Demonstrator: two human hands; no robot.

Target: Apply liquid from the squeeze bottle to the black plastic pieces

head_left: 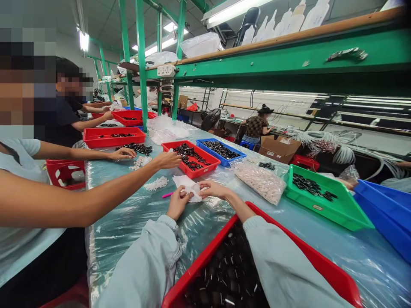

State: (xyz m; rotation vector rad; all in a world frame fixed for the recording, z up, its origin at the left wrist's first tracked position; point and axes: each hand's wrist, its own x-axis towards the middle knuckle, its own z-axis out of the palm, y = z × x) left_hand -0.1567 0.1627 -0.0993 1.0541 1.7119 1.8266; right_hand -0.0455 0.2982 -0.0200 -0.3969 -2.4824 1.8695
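Observation:
Both my hands are at a crumpled, thin white sheet [180, 181] on the plastic-covered table, and I cannot tell whether it is paper or film. My left hand [176, 204] pinches its near edge with thumb and bent fingers. From the right, my right hand [213, 189] closes its fingertips on the opposite side. A pink pen-like stick [167, 195] lies just left of my left hand. Beneath my forearms stands a large red tray [199, 273] full of small black parts. Beyond the sheet is a red bin [205, 172] of black parts.
A co-worker's arm [122, 188] reaches in from the left, near small white pieces [156, 184]. A blue bin [236, 159], a bag of pale parts [260, 179] and a green bin [334, 209] stand rightward. A green shelf [272, 64] hangs overhead.

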